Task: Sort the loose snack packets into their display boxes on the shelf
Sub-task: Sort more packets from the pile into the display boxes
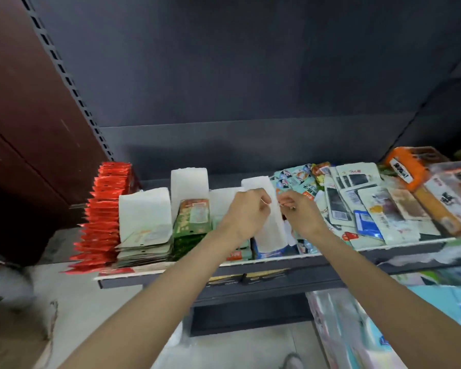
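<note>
At frame centre the left hand [248,209] and right hand [298,211] are held curled over a white display box [266,217], contents of either grip indiscernible, with loose snack packets [357,206] heaped at right on the shelf [277,265].

A row of display boxes stands along the shelf [250,265], their white back flaps upright. At the far left, red foil packets [101,209] stand packed in a long file. Next, a box [144,209] holds a flat stack of pale packets [144,246]; beside it another box [189,187] holds green packets [192,219]. A tall white flap [269,222] rises from a blue-fronted box. To the right lies the unsorted heap — loose packets [357,206], white, teal and blue, overlapping at all angles.
</note>
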The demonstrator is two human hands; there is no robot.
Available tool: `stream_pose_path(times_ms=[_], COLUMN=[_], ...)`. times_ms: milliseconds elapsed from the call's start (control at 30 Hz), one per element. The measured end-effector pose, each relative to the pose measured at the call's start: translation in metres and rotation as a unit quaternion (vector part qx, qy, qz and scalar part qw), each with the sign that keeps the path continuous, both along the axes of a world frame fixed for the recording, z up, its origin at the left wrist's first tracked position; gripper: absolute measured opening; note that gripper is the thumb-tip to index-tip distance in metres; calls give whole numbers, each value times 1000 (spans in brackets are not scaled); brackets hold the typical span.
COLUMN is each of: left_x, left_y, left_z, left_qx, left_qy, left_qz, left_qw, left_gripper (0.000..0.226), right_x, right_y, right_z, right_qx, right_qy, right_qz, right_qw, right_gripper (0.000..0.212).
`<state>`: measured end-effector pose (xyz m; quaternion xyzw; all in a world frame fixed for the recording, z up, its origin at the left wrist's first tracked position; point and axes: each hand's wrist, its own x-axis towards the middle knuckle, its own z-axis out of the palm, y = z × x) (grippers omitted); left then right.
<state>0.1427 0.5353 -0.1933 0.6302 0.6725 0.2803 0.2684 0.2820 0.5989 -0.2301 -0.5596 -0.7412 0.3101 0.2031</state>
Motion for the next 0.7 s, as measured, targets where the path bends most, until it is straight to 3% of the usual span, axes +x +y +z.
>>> stream_pose_path(times_ms=[167, 267, 433, 567, 700], left_x=[94, 120, 132, 134, 133], left_y=[70, 106, 134, 146, 147], left_z=[-28, -62, -102, -103, -73], left_qx=[-65, -139, -255, -272, -189], left_qy=[36, 77, 88, 64, 167], left_qz=[-11, 13, 82, 131, 126], left_qw=[997, 987, 959, 951, 959], left_gripper=[24, 22, 46, 25, 21], right_x=[101, 138, 161, 163, 162], right_y=[51, 77, 100, 105, 109], right_z=[-34, -46, -54, -59, -59], right_qx=[-48, -57, -78, -91, -79], right_qy=[-135, -186, -196, -174, -163], right_qz=[-1, 60, 134, 141, 142], right_qw=[990, 979, 968, 970, 973], right_gripper=[57, 67, 76, 73, 76])
